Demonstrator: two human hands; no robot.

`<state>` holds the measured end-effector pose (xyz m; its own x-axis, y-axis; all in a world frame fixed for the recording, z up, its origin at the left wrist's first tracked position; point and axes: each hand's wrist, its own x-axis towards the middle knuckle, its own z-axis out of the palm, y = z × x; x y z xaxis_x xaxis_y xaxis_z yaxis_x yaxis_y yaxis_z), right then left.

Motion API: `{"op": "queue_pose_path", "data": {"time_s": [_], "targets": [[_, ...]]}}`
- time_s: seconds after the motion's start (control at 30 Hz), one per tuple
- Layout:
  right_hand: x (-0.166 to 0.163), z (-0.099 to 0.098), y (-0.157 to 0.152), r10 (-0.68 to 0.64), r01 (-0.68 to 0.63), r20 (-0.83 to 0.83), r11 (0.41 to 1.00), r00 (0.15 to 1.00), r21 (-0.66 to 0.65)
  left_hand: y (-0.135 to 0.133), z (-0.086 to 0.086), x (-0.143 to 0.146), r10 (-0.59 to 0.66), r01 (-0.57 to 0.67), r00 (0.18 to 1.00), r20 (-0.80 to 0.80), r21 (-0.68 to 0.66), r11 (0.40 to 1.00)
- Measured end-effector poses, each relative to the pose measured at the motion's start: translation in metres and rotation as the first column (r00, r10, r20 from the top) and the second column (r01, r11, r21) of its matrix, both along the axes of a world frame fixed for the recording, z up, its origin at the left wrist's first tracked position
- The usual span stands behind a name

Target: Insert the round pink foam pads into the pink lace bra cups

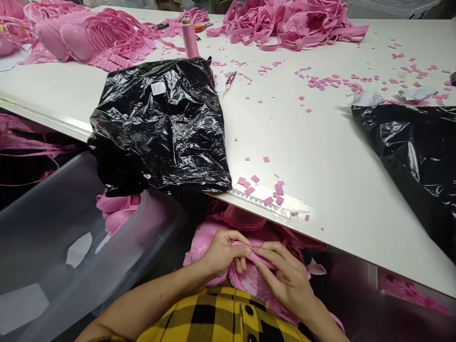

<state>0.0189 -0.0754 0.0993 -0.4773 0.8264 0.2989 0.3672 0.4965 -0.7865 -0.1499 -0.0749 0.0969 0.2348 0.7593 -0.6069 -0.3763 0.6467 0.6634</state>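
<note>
A pink bra (254,280) with lace on its cups lies across my lap, below the table's front edge. My left hand (228,251) pinches a folded edge of it between thumb and fingers. Close beside it, almost touching, my right hand (285,270) grips the same pink edge with thumb and fingertips. The fingers hide part of the held edge. Behind the hands, darker pink-red garments (242,216) sit just under the table edge.
The white table (285,142) bears a black plastic bag (164,128), another black bag (416,152), a pink thread cone (189,40), thread snips (231,80), a tape measure (260,202), pink scraps (322,83), stacked bras (89,35) and a strap pile (288,21). A clear bin (117,266) stands left.
</note>
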Motion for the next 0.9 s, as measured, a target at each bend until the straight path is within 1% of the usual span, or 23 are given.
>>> {"op": "queue_pose_path", "data": {"time_s": [0.1, 0.2, 0.27, 0.33, 0.43, 0.5, 0.57, 0.63, 0.73, 0.83, 0.9], "targets": [[-0.003, 0.002, 0.003, 0.048, -0.048, 0.013, 0.999, 0.999, -0.008, 0.000, 0.000, -0.002, -0.009, 0.009, 1.000, 0.019, -0.016, 1.000], [-0.006, 0.003, 0.003, 0.019, -0.020, -0.030, 1.000, 0.999, -0.018, -0.001, 0.003, -0.005, -0.040, 0.040, 0.999, 0.004, 0.025, 0.999], [-0.008, 0.004, 0.002, -0.035, 0.033, -0.051, 0.998, 0.998, -0.046, -0.004, 0.006, -0.007, -0.044, 0.044, 0.999, -0.001, 0.088, 0.995], [-0.010, 0.006, 0.002, -0.092, 0.086, -0.063, 0.992, 0.994, -0.095, -0.007, 0.008, -0.010, -0.043, 0.046, 0.999, -0.020, 0.190, 0.981], [-0.014, 0.007, 0.003, -0.152, 0.137, -0.077, 0.975, 0.985, -0.177, -0.012, 0.007, -0.011, -0.031, 0.069, 0.992, -0.118, 0.338, 0.939], [-0.017, 0.007, 0.002, -0.165, 0.144, -0.089, 0.968, 0.982, -0.203, -0.013, 0.004, -0.010, 0.013, 0.055, 0.984, -0.178, 0.369, 0.928], [-0.019, 0.007, 0.002, -0.138, 0.119, -0.089, 0.973, 0.986, -0.198, -0.012, 0.003, -0.009, 0.053, 0.010, 0.983, -0.175, 0.342, 0.940], [-0.020, 0.007, 0.003, -0.078, 0.063, -0.066, 0.978, 0.995, -0.198, -0.011, 0.004, -0.009, 0.070, -0.027, 0.988, -0.140, 0.289, 0.957], [-0.021, 0.010, 0.005, 0.007, -0.010, -0.011, 0.968, 1.000, -0.251, -0.009, 0.006, -0.011, 0.076, -0.054, 0.992, -0.100, 0.206, 0.977], [-0.024, 0.012, 0.007, 0.026, -0.015, 0.035, 0.956, 0.999, -0.294, -0.009, 0.007, -0.014, 0.076, -0.058, 0.991, -0.108, 0.163, 0.985], [-0.028, 0.012, 0.007, 0.022, -0.008, 0.047, 0.959, 0.999, -0.285, -0.010, 0.006, -0.016, 0.094, -0.079, 0.990, -0.101, 0.140, 0.987]]}}
